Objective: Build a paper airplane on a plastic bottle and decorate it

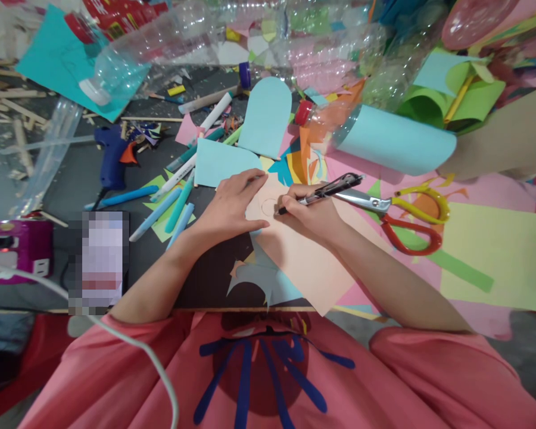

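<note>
My right hand [310, 208] is closed on a black pen [324, 192], its tip near a small round outline drawn on a peach paper sheet [312, 262]. My left hand [236, 205] rests on the left edge of the same sheet, thumb and fingers spread apart. Just right of my right hand lie scissors [413, 220] with yellow and red handles, their blades partly behind that hand. Light blue paper pieces, one flat [221, 162] and one with a rounded top [268, 116], lie beyond my left hand.
Markers [178, 202], a blue glue gun [112, 155] and a phone [102, 259] are on the left. Clear plastic bottles [161, 53] lie across the back. A blue-wrapped bottle [397, 138] and yellow paper [495, 250] are on the right. A white cable [134, 342] crosses the lower left.
</note>
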A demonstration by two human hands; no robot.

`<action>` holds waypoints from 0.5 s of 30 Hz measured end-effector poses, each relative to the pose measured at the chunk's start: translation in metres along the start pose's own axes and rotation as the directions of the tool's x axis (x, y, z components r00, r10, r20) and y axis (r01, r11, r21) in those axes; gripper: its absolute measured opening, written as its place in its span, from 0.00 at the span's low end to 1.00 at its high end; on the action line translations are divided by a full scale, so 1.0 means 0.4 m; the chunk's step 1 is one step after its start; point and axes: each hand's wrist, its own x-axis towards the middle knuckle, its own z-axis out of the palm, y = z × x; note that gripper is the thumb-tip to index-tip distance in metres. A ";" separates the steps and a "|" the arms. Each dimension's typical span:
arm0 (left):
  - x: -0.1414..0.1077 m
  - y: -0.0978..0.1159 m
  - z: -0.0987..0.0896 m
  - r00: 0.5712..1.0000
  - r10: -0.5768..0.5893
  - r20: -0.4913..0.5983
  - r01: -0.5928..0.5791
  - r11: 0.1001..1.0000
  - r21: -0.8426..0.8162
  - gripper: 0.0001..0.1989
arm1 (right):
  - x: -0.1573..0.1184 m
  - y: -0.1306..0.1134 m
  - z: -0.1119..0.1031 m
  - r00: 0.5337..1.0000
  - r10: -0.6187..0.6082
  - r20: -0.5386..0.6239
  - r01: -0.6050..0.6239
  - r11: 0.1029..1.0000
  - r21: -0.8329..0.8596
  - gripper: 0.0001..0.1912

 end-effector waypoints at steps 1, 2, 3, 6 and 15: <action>0.000 0.000 0.000 1.000 0.002 0.000 -0.002 1.000 0.003 0.40 | 0.001 0.003 0.000 1.000 0.002 -0.031 -0.002 1.000 0.009 0.13; 0.000 0.000 0.000 1.000 0.002 0.000 -0.002 1.000 0.007 0.40 | 0.002 0.006 0.000 0.998 0.006 -0.063 -0.005 1.000 0.021 0.14; 0.000 0.000 0.000 1.000 0.002 0.000 -0.002 1.000 0.011 0.40 | 0.003 0.010 0.000 0.996 0.010 -0.089 -0.007 0.999 0.033 0.14; -0.001 0.001 0.000 1.000 0.001 0.000 -0.001 1.000 0.014 0.40 | 0.006 0.017 -0.001 0.995 0.015 -0.095 -0.010 0.998 0.057 0.14; 0.000 -0.001 0.001 1.000 0.002 -0.001 -0.002 1.000 0.016 0.40 | -0.004 -0.006 0.005 1.000 0.025 0.010 -0.026 0.996 0.089 0.12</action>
